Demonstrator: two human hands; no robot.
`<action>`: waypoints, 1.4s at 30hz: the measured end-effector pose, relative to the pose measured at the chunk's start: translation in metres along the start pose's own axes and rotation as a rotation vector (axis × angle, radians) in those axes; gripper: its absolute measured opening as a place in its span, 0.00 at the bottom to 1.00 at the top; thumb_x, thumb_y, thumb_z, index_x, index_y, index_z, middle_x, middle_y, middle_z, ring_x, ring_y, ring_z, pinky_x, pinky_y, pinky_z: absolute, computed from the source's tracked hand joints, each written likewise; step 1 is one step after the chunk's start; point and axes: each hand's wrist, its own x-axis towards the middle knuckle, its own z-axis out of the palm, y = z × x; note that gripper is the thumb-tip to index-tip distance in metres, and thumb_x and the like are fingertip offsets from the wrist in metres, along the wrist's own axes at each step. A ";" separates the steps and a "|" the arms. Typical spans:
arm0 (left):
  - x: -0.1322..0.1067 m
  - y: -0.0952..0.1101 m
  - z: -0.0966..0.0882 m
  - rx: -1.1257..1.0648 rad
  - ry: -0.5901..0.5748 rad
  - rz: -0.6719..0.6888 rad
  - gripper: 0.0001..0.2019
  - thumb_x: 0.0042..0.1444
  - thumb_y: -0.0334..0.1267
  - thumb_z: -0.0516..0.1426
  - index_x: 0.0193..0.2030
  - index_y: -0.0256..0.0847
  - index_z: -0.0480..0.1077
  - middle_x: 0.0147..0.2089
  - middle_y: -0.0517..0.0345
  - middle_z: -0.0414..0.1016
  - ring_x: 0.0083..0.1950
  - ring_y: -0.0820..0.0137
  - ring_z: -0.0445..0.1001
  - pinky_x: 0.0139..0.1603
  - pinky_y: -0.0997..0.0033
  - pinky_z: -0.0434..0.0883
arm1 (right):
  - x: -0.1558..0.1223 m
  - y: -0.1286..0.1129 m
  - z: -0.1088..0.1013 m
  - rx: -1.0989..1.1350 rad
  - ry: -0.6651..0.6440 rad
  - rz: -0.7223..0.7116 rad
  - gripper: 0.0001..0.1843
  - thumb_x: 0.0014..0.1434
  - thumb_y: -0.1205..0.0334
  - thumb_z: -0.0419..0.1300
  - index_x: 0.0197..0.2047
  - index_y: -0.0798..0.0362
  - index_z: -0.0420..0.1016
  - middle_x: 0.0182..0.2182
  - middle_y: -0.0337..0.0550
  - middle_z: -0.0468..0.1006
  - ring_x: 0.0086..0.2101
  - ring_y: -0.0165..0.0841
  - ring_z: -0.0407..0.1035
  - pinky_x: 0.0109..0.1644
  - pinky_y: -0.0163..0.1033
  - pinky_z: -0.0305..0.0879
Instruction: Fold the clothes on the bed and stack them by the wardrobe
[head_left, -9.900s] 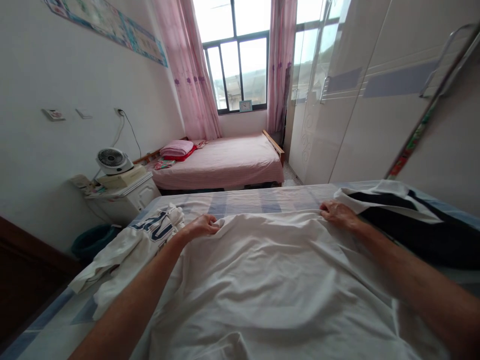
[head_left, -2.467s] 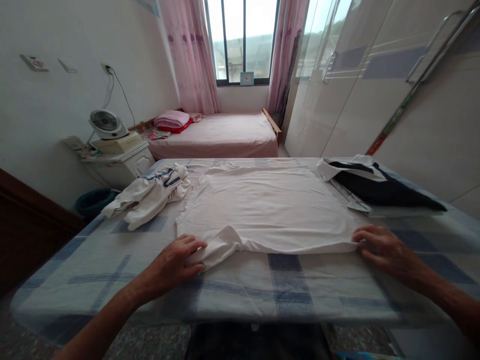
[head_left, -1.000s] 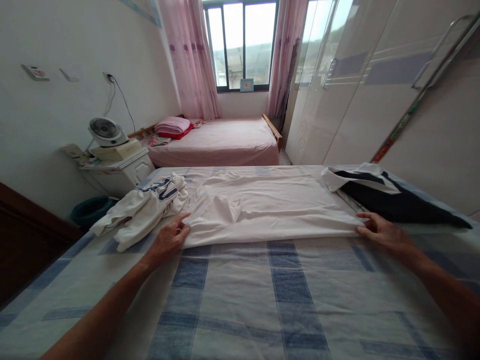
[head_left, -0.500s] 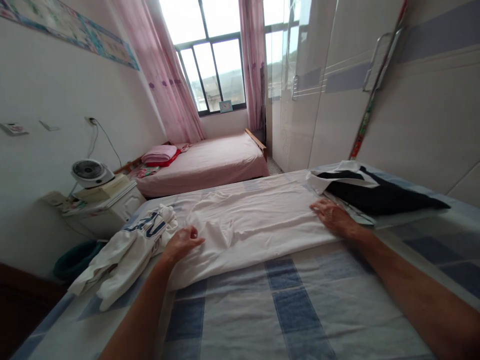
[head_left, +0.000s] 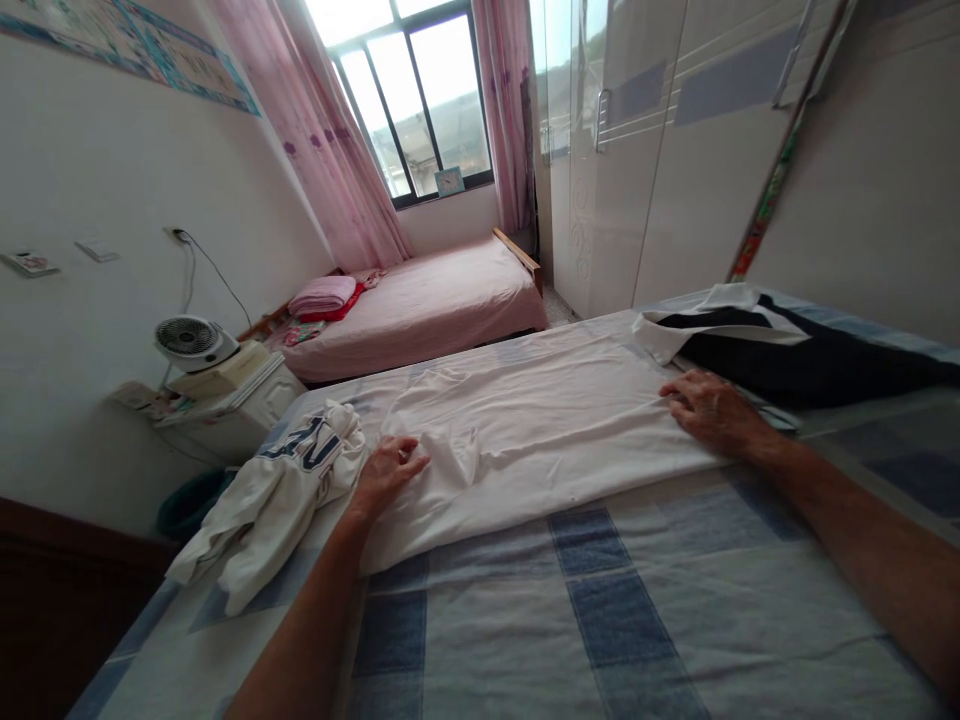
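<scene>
A white shirt (head_left: 555, 420) lies spread across the checked bed, with creases running along it and a bunched fold near its left end. My left hand (head_left: 390, 472) rests on that left end, fingers loosely bent and a small gap between thumb and forefinger. On the shirt's right end lies my right hand (head_left: 712, 408), its fingers apart and touching the cloth. Left of my left hand is a crumpled white garment with dark lettering (head_left: 300, 480). Just beyond my right hand lies a black garment with a white collar (head_left: 817, 350).
Blue and white checked bedding (head_left: 495, 620) covers the near bed. A small fan (head_left: 193, 342) stands on a white cabinet (head_left: 262, 400) at the left. Beyond is a pink-covered bed (head_left: 442, 300) below the window. A white wardrobe (head_left: 622, 220) lines the right side.
The camera view has tilted down and shifted slightly. Both hands stay at the two ends of the white shirt, the left fingers now lower on the cloth. The shirt lies nearly the same.
</scene>
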 end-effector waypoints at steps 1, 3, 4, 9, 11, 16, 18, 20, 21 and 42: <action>0.000 0.001 0.001 0.016 -0.001 0.006 0.19 0.47 0.48 0.56 0.41 0.37 0.73 0.40 0.53 0.73 0.36 0.67 0.72 0.42 0.69 0.68 | 0.000 0.000 -0.001 -0.013 -0.011 0.009 0.12 0.52 0.63 0.51 0.38 0.51 0.74 0.39 0.49 0.75 0.43 0.43 0.68 0.51 0.47 0.63; -0.001 0.003 0.002 0.032 -0.008 0.005 0.15 0.48 0.46 0.55 0.37 0.38 0.73 0.38 0.54 0.74 0.35 0.68 0.72 0.40 0.70 0.68 | 0.001 -0.001 -0.002 -0.032 -0.022 0.023 0.11 0.52 0.62 0.52 0.36 0.52 0.73 0.38 0.49 0.74 0.42 0.43 0.67 0.50 0.47 0.62; -0.001 0.004 0.002 0.031 -0.008 0.004 0.14 0.49 0.45 0.54 0.35 0.38 0.73 0.37 0.54 0.74 0.34 0.68 0.72 0.40 0.70 0.68 | 0.001 -0.001 -0.002 -0.033 -0.022 0.030 0.10 0.51 0.62 0.52 0.35 0.52 0.73 0.38 0.49 0.74 0.42 0.43 0.67 0.50 0.47 0.62; -0.003 0.015 -0.001 0.049 0.073 0.014 0.10 0.51 0.43 0.51 0.29 0.40 0.69 0.31 0.57 0.74 0.30 0.69 0.72 0.37 0.70 0.67 | 0.000 -0.008 -0.010 0.035 -0.029 0.101 0.08 0.52 0.62 0.52 0.34 0.53 0.70 0.35 0.48 0.75 0.40 0.40 0.68 0.47 0.43 0.62; -0.004 0.019 -0.002 0.022 0.124 -0.003 0.08 0.50 0.42 0.52 0.29 0.41 0.68 0.29 0.58 0.73 0.29 0.70 0.71 0.35 0.70 0.67 | -0.002 -0.013 -0.015 0.067 -0.031 0.158 0.09 0.54 0.61 0.52 0.36 0.54 0.70 0.34 0.49 0.75 0.37 0.38 0.69 0.43 0.40 0.62; -0.004 0.024 -0.001 -0.389 0.072 -0.221 0.08 0.50 0.42 0.52 0.31 0.41 0.61 0.18 0.66 0.64 0.18 0.72 0.67 0.20 0.75 0.62 | -0.004 -0.021 -0.022 0.119 0.006 0.220 0.11 0.56 0.61 0.52 0.39 0.55 0.70 0.34 0.50 0.75 0.34 0.36 0.69 0.40 0.37 0.61; -0.004 0.025 -0.002 -0.380 0.083 -0.246 0.07 0.50 0.41 0.52 0.33 0.40 0.61 0.17 0.66 0.64 0.16 0.72 0.66 0.19 0.76 0.61 | -0.003 -0.021 -0.022 0.118 0.040 0.226 0.11 0.56 0.60 0.52 0.40 0.55 0.70 0.35 0.50 0.76 0.34 0.36 0.69 0.41 0.38 0.61; -0.004 0.026 -0.006 -0.211 0.147 -0.195 0.07 0.52 0.40 0.52 0.34 0.40 0.64 0.21 0.62 0.69 0.19 0.71 0.68 0.22 0.74 0.62 | -0.002 -0.022 -0.022 0.106 0.084 0.242 0.11 0.56 0.60 0.52 0.40 0.55 0.71 0.36 0.49 0.76 0.35 0.37 0.70 0.41 0.39 0.62; -0.005 0.027 -0.008 -0.109 0.189 -0.158 0.07 0.53 0.40 0.52 0.36 0.40 0.66 0.25 0.58 0.73 0.23 0.69 0.71 0.25 0.73 0.64 | -0.002 -0.022 -0.023 0.100 0.107 0.251 0.11 0.55 0.61 0.53 0.40 0.55 0.71 0.36 0.50 0.76 0.35 0.38 0.70 0.42 0.40 0.62; -0.016 0.019 0.006 0.330 0.307 0.018 0.24 0.59 0.31 0.43 0.62 0.37 0.62 0.57 0.44 0.70 0.49 0.57 0.73 0.46 0.62 0.69 | 0.005 -0.023 -0.011 0.101 0.161 0.267 0.15 0.56 0.59 0.50 0.42 0.54 0.73 0.37 0.49 0.77 0.38 0.40 0.71 0.42 0.41 0.64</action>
